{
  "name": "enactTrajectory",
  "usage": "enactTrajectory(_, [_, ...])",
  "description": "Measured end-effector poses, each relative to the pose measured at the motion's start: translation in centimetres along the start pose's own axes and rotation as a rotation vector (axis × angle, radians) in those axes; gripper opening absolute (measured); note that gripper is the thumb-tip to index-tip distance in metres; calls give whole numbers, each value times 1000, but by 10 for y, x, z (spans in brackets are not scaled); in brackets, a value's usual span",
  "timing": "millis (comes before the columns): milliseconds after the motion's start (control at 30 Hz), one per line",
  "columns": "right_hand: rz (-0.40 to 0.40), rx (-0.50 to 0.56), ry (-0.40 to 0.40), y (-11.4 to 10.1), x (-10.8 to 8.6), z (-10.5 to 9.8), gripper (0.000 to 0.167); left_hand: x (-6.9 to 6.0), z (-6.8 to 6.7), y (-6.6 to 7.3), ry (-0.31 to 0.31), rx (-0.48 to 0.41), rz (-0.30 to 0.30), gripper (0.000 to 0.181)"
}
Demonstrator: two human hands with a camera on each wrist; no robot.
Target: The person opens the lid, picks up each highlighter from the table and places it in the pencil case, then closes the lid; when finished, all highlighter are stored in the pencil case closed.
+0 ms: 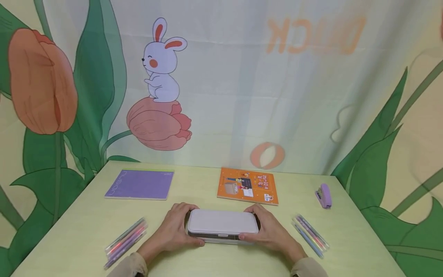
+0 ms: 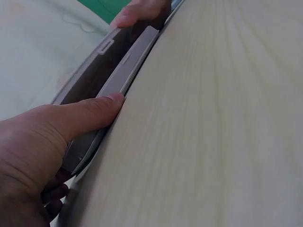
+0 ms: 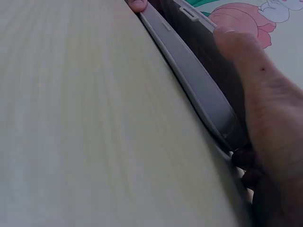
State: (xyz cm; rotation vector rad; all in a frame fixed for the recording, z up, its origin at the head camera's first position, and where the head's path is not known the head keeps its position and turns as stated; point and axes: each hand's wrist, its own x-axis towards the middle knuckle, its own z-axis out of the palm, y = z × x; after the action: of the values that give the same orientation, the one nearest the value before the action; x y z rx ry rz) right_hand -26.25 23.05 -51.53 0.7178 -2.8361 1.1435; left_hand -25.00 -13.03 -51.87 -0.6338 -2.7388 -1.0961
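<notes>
A pale, hard-shell pencil case [image 1: 223, 221] rests on the table, its lid raised a little from the base so a dark gap runs along the front. Gripping the left end is my left hand [image 1: 173, 229], whose thumb presses the front wall of the base [image 2: 128, 64]. My right hand [image 1: 271, 231] holds the opposite end, with the thumb at the front edge of the lid, near the clasp [image 3: 189, 13]. Behind the ends of the case, most of the fingers are hidden. What lies inside the case cannot be seen.
Several pens [image 1: 126, 242] lie left of my left hand, and several more [image 1: 311, 234] right of my right hand. Towards the back of the table [image 1: 197, 184] are a purple notebook [image 1: 140, 184], an orange booklet [image 1: 247, 186] and a purple stapler [image 1: 324, 196]. A printed curtain hangs behind.
</notes>
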Motion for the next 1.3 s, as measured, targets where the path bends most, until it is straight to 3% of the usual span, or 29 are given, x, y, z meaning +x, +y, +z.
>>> enactTrajectory(167, [30,53,10,-1,1,0,54,0,1,0,8,-10,-34,102])
enactTrajectory(400, [-20,105,77,2,0,3,22,-1,4,2,40,17,-64,104])
enactTrajectory(500, [27,126,102,0,-1,4,29,-1,5,2,52,32,-64,101])
enactTrajectory(667, [211,188,144,-6,2,4,57,-2,5,0,56,24,-85,101])
enactTrajectory(800, [275,203,185,-8,7,4,60,-3,4,-1,55,21,-83,101])
enactTrajectory(1067, [233,132,307,-1,17,9,17,-3,3,-2,55,32,-46,100])
enactTrajectory(1300, [180,68,384,-1,23,14,27,-4,4,-4,60,37,-25,98])
